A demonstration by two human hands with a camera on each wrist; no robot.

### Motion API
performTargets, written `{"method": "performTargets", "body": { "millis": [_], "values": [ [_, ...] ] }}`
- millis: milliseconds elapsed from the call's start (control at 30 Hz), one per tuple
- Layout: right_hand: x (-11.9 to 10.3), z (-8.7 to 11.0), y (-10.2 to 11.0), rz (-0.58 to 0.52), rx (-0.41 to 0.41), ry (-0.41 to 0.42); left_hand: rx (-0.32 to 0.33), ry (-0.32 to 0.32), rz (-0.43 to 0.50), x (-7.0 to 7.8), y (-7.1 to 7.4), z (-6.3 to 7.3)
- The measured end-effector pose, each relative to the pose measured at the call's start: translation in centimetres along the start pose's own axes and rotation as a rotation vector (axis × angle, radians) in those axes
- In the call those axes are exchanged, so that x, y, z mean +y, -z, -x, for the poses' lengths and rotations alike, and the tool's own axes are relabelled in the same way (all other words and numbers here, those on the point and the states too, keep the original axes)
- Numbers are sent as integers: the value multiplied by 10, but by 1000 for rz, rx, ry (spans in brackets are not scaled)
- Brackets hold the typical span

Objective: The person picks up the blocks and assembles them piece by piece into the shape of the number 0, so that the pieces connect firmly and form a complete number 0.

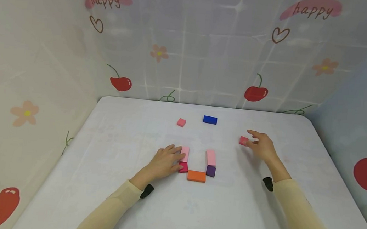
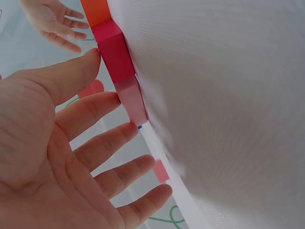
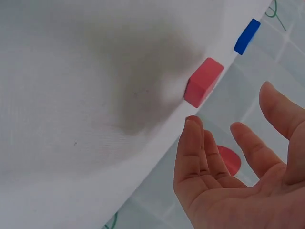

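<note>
My left hand (image 1: 165,163) has its fingers spread along the outer side of a light pink block (image 1: 185,153) and a crimson block (image 1: 183,167). In the left wrist view, thumb and fingertips rest at these blocks' sides, without curling round them. Beside the crimson block lies an orange block (image 1: 196,176), followed by a purple block (image 1: 210,171) and another light pink block (image 1: 211,157), making a U shape. At the right, my right hand (image 1: 262,146) is relaxed beside a coral-pink block (image 3: 204,82), its gap between thumb and fingers holding nothing.
Farther back on the white table (image 1: 122,124) lie a small coral block (image 1: 181,122) and a blue block (image 1: 210,120). Patterned curtains (image 1: 188,40) surround the table's back and sides.
</note>
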State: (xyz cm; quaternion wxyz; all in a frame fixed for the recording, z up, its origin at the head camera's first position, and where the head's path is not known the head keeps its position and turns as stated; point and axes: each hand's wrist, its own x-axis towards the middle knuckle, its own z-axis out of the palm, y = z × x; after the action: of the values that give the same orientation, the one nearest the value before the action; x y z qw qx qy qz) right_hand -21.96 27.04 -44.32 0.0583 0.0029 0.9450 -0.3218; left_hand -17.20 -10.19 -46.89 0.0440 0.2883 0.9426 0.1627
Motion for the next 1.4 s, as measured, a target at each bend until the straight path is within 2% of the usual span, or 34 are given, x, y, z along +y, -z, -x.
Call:
{"method": "performTargets", "body": {
  "millis": [267, 633, 933, 1400],
  "values": [
    [13, -8, 1, -26, -51, -53, 4, -7, 0, 1, 0, 1],
    [16, -13, -5, -26, -32, -104, 3, -2, -9, 0, -2, 1],
    [16, -17, -11, 16, 13, -72, -5, 3, -19, 0, -1, 1],
    [-3, -25, -25, 26, -18, -28, -10, 1, -21, -1, -1, 1]
  ]
}}
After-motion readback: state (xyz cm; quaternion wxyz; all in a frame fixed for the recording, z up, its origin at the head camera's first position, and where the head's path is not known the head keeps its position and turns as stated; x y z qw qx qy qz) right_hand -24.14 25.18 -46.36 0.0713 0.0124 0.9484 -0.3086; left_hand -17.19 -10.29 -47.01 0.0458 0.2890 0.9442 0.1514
